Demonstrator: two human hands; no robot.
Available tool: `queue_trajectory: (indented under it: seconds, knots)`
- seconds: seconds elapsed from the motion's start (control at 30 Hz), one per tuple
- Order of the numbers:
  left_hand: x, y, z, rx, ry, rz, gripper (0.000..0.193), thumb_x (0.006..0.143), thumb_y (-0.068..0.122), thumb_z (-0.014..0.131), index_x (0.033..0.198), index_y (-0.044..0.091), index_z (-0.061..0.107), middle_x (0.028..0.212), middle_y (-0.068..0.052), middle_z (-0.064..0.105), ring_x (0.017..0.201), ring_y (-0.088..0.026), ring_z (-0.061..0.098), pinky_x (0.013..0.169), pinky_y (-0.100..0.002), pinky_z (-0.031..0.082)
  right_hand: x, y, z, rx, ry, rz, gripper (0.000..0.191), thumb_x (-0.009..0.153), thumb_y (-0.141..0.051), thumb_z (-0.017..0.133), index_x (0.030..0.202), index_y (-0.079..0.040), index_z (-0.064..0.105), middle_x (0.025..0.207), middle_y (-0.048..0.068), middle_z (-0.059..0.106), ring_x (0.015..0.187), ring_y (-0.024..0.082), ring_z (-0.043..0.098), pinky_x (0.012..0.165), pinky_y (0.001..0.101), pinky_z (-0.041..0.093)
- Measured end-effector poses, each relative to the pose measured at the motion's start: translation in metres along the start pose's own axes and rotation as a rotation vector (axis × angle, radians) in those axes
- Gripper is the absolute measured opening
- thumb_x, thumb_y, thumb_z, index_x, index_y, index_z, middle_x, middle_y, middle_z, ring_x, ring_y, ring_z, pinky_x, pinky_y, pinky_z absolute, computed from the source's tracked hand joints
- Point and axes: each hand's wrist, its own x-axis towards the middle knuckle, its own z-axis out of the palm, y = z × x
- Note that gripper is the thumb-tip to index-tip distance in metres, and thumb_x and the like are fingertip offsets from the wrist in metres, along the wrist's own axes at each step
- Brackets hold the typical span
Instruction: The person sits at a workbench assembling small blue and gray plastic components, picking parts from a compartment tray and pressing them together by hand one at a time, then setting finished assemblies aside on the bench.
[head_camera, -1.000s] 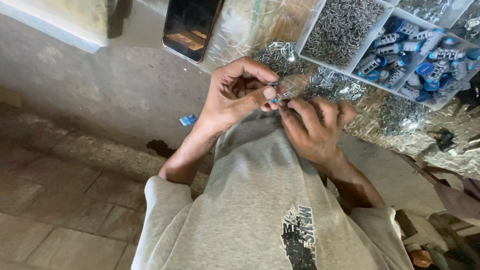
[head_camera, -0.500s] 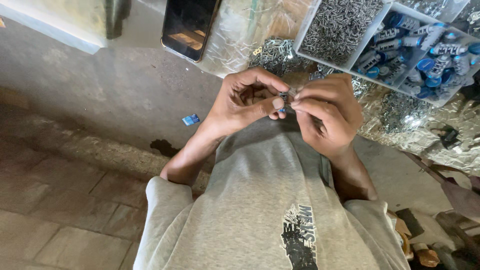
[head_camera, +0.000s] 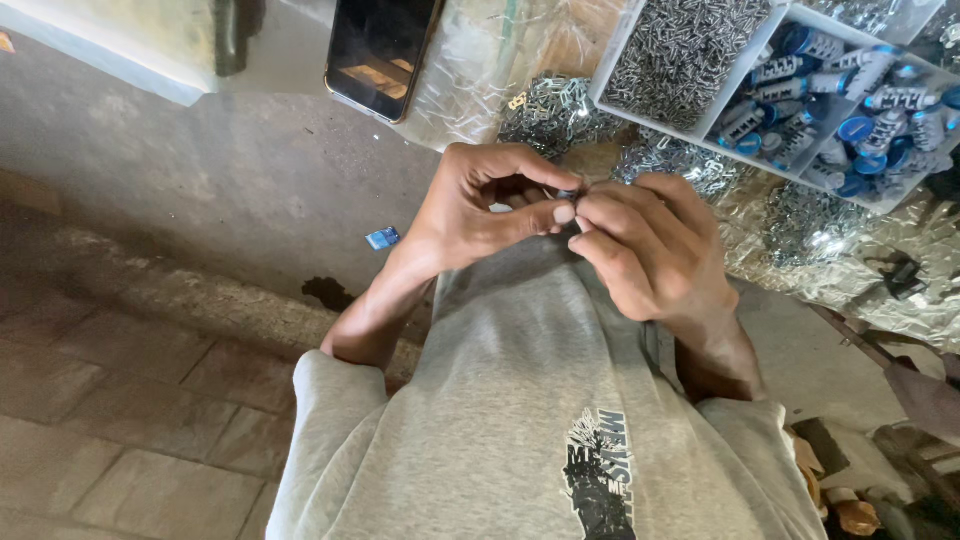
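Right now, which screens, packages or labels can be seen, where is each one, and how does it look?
Phone: top centre, lying flat, a dark rectangle whose screen reflects an orange glow.
Clear plastic bag: right of the phone, crinkled and see-through.
Divided tray: top right, white, one compartment of small grey metal pieces, another of blue-and-silver parts.
Small blue scrap: on the grey ledge, left of the left hand; too small to tell further.

— How many hands are at work?
— Two: a left hand (head_camera: 480, 205) and a right hand (head_camera: 645, 245).
— Phones?
— One dark phone (head_camera: 382, 50).
— Trays?
— One white divided tray (head_camera: 722, 95), two compartments showing; the metal pieces and blue-capped parts inside are too many to count.
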Motion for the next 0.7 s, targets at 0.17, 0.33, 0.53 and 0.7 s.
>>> queue_trajectory:
  seconds: [0.17,0.33,0.53,0.7]
  knots:
    - [0.002,-0.002,-0.005,-0.194,-0.088,0.046,0.021,0.099,-0.001,0.077,0.119,-0.003,0.071,0.108,-0.014,0.075,0.092,-0.015,0.076,0.083,-0.028,0.068,0.0,0.002,0.009,-0.035,0.187,-0.066,0.021,0.098,-0.012,0.081,0.106,-0.005,0.062,0.1,0.011,0.077,0.09,0.022,0.077,0.076,0.0345,0.055]
    - [0.0,-0.008,-0.003,-0.348,-0.074,0.016,0.022,0.101,-0.002,0.077,0.121,-0.003,0.07,0.108,-0.014,0.075,0.087,-0.015,0.076,0.079,-0.026,0.066,0.001,-0.003,0.016,0.155,0.288,0.119,0.032,0.095,-0.004,0.085,0.103,-0.01,0.055,0.102,0.007,0.075,0.091,0.022,0.077,0.077,0.0359,0.054]
    - [0.003,-0.013,-0.004,-0.406,-0.082,-0.04,0.02,0.099,-0.001,0.076,0.118,-0.004,0.07,0.102,-0.013,0.075,0.079,-0.016,0.076,0.075,-0.026,0.066,0.005,-0.006,0.015,0.317,0.338,0.225,0.037,0.092,0.005,0.084,0.099,-0.008,0.05,0.101,0.012,0.075,0.09,0.024,0.076,0.078,0.038,0.056]
    - [0.003,-0.015,-0.004,-0.459,-0.074,-0.082,0.017,0.098,-0.004,0.074,0.115,-0.004,0.07,0.101,-0.012,0.074,0.083,-0.016,0.075,0.077,-0.027,0.065,0.007,-0.006,0.017,0.373,0.361,0.229,0.038,0.09,0.007,0.084,0.099,-0.007,0.05,0.099,0.013,0.075,0.089,0.024,0.076,0.077,0.0371,0.054]
